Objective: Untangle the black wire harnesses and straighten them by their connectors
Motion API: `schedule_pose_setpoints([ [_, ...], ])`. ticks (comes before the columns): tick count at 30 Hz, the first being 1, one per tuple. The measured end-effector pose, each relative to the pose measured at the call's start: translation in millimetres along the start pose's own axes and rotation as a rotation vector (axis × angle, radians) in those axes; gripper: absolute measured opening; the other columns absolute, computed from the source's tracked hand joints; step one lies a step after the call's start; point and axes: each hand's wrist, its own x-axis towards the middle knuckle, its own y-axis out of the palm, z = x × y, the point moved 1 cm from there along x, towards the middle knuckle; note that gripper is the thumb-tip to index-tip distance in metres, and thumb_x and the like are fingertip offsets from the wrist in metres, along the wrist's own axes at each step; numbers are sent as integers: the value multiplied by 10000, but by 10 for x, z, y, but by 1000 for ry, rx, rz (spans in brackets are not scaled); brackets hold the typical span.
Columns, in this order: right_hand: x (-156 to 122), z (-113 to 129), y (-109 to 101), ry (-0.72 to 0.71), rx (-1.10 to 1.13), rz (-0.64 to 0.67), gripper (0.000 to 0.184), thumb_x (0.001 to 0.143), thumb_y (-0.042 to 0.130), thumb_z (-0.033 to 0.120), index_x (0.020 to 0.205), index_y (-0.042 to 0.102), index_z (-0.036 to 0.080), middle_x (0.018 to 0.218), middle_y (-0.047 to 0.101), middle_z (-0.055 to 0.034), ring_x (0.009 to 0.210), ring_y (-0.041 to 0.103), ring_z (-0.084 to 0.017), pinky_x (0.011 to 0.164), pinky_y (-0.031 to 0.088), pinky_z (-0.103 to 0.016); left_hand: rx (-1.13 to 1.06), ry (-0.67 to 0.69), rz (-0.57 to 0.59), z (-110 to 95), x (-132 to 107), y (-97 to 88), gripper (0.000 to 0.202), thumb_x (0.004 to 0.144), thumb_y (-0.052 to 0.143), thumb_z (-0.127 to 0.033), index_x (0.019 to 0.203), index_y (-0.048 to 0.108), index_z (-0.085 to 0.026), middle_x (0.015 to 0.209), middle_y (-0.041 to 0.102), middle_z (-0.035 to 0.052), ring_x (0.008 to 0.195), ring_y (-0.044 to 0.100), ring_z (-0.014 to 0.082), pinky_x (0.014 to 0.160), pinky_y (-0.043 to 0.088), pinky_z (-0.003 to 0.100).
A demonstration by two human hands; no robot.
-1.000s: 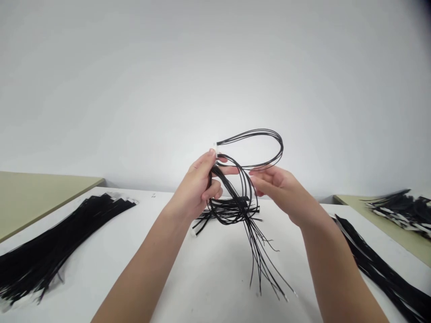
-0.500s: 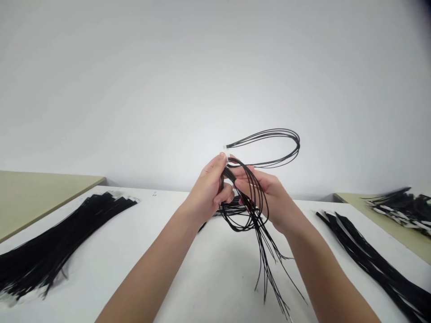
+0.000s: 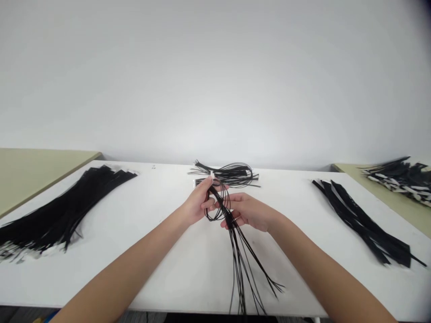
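Since 0.5 s ago both hands have dropped from chest height to just above the desk (image 3: pixel 161 255), and the wide loop that arched up to the right of them is gone, drawn down into a small coil. The wire bundle (image 3: pixel 237 251) now runs with its long axis roughly from the far side of the desk toward the person: its coiled end sits between the hands, and its loose black strands point toward the near edge, fanning out slightly to the right as they reach it. The left hand (image 3: pixel 197 205) is closed on the top of the coil, thumb and forefinger pinched at a small white connector (image 3: pixel 212 179). The right hand (image 3: pixel 251 211) is curled narrowly around the strands just below the coil, fingers folded in under them. Both hands are almost touching. Just behind them lies a stack of coiled bundles (image 3: pixel 235 172) on the desk. A long heap of straight black wires (image 3: pixel 63 211) lies well off to the left, another heap (image 3: pixel 362 220) to the right, and a 3rd pile (image 3: pixel 400 179) rests on the greenish desk at the far right.
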Motion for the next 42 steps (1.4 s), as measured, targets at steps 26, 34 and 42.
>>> schedule_pose_setpoints([
  [26, 68, -410, 23, -476, -501, -569, 173, 817, 556, 245, 847, 726, 229, 850, 702, -27, 644, 565, -134, 579, 445, -256, 54, -109, 192, 293, -7, -23, 330, 880, 450, -546, 859, 479, -218, 850, 662, -14, 299, 315, -14, 422, 404, 188],
  [34, 115, -441, 27, -279, -50, -466, 251, 827, 554, 386, 789, 694, 181, 594, 566, 8, 442, 388, -79, 423, 308, -223, 126, -37, 186, 328, -33, 23, 339, 874, 449, -556, 872, 480, -218, 655, 584, -49, 304, 357, 21, 452, 427, 213],
  [42, 147, -434, 27, -310, -131, -538, 211, 781, 616, 371, 713, 661, 176, 659, 608, -5, 512, 440, -94, 483, 350, -229, 117, -30, 183, 325, -47, 28, 319, 890, 448, -521, 864, 494, -206, 843, 675, 22, 314, 362, 17, 455, 421, 229],
])
